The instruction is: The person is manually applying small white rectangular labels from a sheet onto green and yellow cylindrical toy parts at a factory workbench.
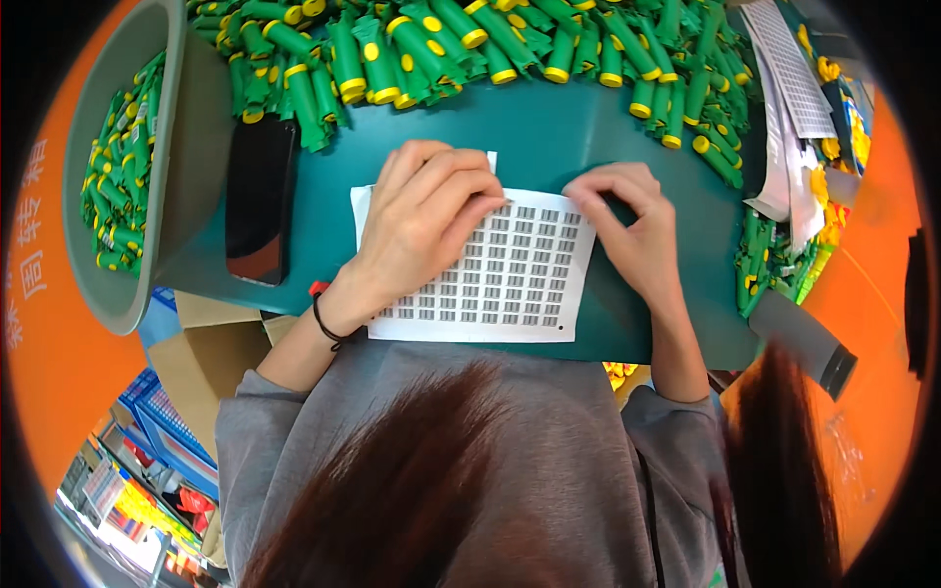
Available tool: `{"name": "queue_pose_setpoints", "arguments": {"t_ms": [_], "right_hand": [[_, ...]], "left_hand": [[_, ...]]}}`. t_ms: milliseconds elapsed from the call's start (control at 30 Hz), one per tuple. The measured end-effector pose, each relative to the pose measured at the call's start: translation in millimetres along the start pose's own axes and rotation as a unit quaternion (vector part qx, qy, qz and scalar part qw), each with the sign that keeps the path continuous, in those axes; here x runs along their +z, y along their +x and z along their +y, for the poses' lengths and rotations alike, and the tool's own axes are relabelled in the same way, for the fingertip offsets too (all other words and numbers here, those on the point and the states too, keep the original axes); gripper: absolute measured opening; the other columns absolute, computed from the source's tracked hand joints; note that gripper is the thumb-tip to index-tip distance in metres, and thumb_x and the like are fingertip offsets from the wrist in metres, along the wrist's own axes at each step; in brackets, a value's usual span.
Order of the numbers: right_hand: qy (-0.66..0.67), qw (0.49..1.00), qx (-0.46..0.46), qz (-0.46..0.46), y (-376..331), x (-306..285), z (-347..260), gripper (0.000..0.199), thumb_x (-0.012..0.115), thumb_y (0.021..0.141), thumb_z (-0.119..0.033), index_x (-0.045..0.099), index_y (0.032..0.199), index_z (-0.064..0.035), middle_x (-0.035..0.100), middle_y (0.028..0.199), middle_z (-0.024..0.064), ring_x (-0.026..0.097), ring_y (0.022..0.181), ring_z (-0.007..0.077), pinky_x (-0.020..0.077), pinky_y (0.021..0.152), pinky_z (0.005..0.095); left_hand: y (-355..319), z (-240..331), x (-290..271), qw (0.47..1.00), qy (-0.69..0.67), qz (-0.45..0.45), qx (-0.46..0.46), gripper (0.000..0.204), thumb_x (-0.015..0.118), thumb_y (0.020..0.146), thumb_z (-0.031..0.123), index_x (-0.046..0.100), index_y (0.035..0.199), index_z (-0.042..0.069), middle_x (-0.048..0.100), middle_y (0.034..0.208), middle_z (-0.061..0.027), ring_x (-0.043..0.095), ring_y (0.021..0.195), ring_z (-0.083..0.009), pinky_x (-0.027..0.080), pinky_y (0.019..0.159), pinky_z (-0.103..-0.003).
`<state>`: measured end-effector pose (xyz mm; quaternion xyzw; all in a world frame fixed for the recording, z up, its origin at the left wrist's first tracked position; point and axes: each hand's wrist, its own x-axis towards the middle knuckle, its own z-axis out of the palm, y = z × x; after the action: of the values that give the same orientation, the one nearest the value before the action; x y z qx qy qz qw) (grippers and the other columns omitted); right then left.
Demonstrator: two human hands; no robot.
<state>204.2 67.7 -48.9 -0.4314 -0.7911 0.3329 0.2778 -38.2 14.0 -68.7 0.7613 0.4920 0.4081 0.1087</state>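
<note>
A white sheet of small barcode labels (pixel 490 284) lies on the green tabletop before me, with its printed side up. My left hand (pixel 417 216) reaches over the sheet's left part, its fingers bent and closed with the thumb at the top edge. It covers the upper left labels. At the top right corner, my right hand (pixel 632 216) pinches the sheet between thumb and fingers. A narrow white strip shows past the top edge, behind my left fingers. Beyond the sheet lies a big heap of green tubes with yellow ends (pixel 431 49).
A grey-green tub (pixel 181 147) holding more green tubes stands at the left. Beside it lies a black phone (pixel 260 201). Several printed label sheets (pixel 789 73) hang at the right edge, near yellow packets. An open cardboard box (pixel 211 367) sits below at the left.
</note>
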Motion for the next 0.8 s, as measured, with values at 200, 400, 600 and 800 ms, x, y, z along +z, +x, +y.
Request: {"name": "queue_pose_setpoints", "arguments": {"t_ms": [200,400,600,800], "right_hand": [[-0.333,0.924,0.039,0.181,23,-52,27,0.025,0.079,0.083,-0.02,0.07,0.098,-0.0022,0.067,0.093,0.0107,0.06,0.079,0.023,0.0463,0.075,0.0336],[-0.32,0.934,0.051,0.15,18,-58,33,0.028,0.08,0.081,-0.023,0.072,0.096,-0.0009,0.068,0.093,0.0126,0.064,0.081,0.0248,0.0489,0.075,0.0357],[-0.345,0.923,0.053,0.164,14,-63,46,0.029,0.08,0.082,-0.022,0.071,0.102,-0.0024,0.067,0.098,0.0134,0.066,0.087,0.0265,0.0506,0.073,0.0351],[-0.404,0.893,0.026,0.197,14,-61,42,0.03,0.079,0.083,-0.026,0.072,0.101,-0.0029,0.066,0.103,0.0155,0.064,0.095,0.0329,0.0499,0.081,0.0415]], "left_hand": [[2,-2,-10,0.994,-0.085,0.016,-0.063,0.015,0.077,0.079,0.005,0.068,0.09,0.005,0.067,0.098,-0.0062,0.057,0.091,-0.0241,0.047,0.077,-0.033],[1,-2,-12,0.984,-0.13,0.027,-0.122,0.012,0.075,0.082,0.004,0.068,0.091,0.003,0.067,0.097,-0.0072,0.058,0.089,-0.0213,0.048,0.071,-0.029],[5,-2,-11,0.922,-0.306,0.049,-0.233,0.011,0.074,0.087,0.008,0.069,0.095,0.002,0.066,0.099,-0.0033,0.058,0.091,-0.0111,0.047,0.073,-0.024],[17,13,-29,0.907,-0.329,0.01,-0.263,0.011,0.073,0.087,0.006,0.069,0.096,0.002,0.066,0.099,-0.0038,0.059,0.092,-0.0109,0.047,0.076,-0.023]]}}
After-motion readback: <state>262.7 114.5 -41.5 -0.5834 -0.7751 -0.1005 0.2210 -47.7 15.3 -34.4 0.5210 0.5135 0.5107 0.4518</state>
